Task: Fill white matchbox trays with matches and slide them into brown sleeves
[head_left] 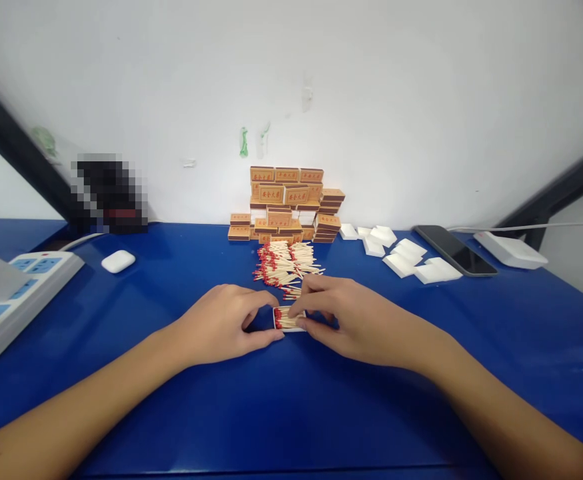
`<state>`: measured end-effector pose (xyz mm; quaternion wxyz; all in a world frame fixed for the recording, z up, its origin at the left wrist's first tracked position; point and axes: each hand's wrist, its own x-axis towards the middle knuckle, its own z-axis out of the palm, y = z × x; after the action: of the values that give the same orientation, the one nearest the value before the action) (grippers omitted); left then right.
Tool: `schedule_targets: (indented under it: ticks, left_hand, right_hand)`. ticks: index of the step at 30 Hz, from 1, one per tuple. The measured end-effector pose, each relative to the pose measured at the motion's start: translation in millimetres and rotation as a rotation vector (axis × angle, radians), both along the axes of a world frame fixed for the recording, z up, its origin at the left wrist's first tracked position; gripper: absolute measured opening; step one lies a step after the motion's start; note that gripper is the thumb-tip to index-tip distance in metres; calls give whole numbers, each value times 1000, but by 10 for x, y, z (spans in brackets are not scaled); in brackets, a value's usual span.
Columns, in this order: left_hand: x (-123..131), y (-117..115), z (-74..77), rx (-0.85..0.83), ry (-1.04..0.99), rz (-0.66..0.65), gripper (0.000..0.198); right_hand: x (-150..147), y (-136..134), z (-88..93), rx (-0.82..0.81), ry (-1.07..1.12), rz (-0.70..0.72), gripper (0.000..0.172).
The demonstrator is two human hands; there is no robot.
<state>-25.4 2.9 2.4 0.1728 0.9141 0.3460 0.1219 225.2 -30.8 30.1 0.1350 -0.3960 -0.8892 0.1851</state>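
Observation:
A small white matchbox tray [291, 329] lies on the blue table, filled with red-headed matches [283, 319]. My left hand [228, 323] grips the tray's left end, thumb at the near corner and a finger at the far one. Over the tray's right part, my right hand [354, 320] has its fingertips down on the matches, with the thumb by the near right edge. Its fingers hide that end of the tray. Just beyond both hands spreads a loose pile of matches [286, 263], most heads pointing left.
Behind the pile, matchboxes [287, 193] are stacked against the white wall. Several white trays [401, 257] lie to the right, near a black phone [455, 250] and a white box-shaped device [511, 250]. At left are a power strip [26, 287] and a white earphone case [118, 261].

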Motion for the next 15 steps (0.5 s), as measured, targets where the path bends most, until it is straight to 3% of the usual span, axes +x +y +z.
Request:
schedule_targets:
  ticks: [15]
  left_hand:
    - [-1, -2, 6, 7, 10, -9, 31]
  right_hand:
    - [-27, 31, -59, 18, -53, -49, 13]
